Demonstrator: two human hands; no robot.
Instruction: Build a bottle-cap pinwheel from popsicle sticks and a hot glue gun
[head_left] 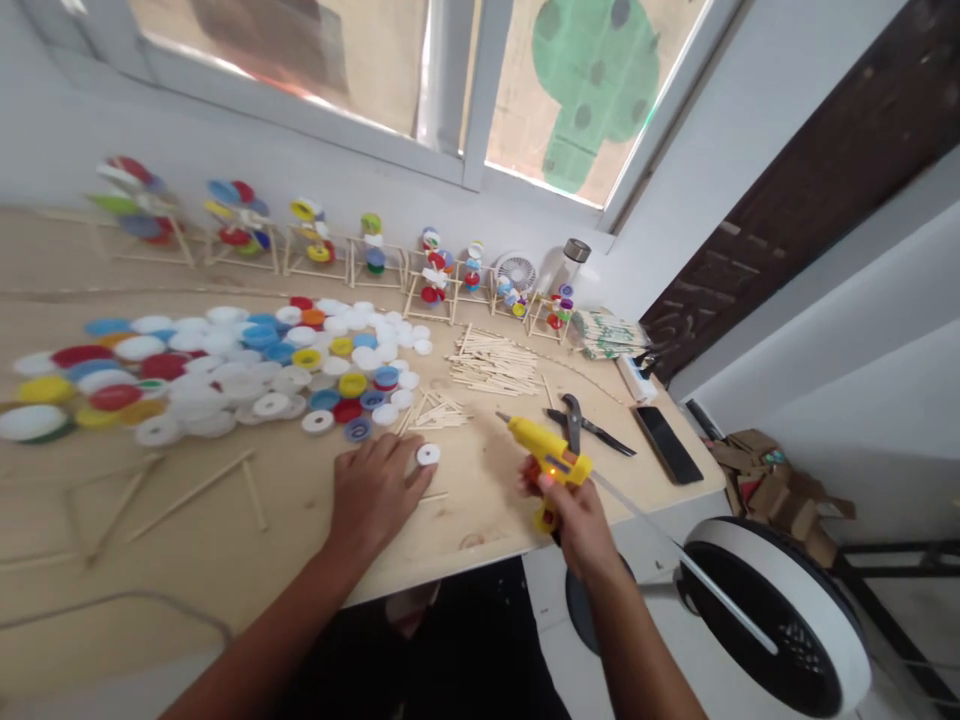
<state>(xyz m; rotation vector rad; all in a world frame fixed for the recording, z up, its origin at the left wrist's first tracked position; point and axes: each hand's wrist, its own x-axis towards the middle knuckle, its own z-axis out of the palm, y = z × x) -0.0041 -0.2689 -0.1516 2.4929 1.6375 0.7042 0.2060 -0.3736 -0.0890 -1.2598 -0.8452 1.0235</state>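
My right hand [571, 510] is wrapped round the grip of a yellow hot glue gun [546, 450], its nozzle pointing left above the wooden table [285, 530]. My left hand [375, 490] lies on the table with fingers loosely spread, fingertips touching a white bottle cap [428, 455]. A thin wooden stick [433, 496] lies just under that hand. Just beyond the hand is a small pile of sticks [439, 412].
Many coloured and white bottle caps [225, 370] cover the table's left. A stick bundle [495, 365], pliers [574, 420], scissors [600, 432] and a phone [667, 445] lie at right. Cap-and-stick models [315, 245] line the wall. A round white fan [772, 610] stands below the table edge.
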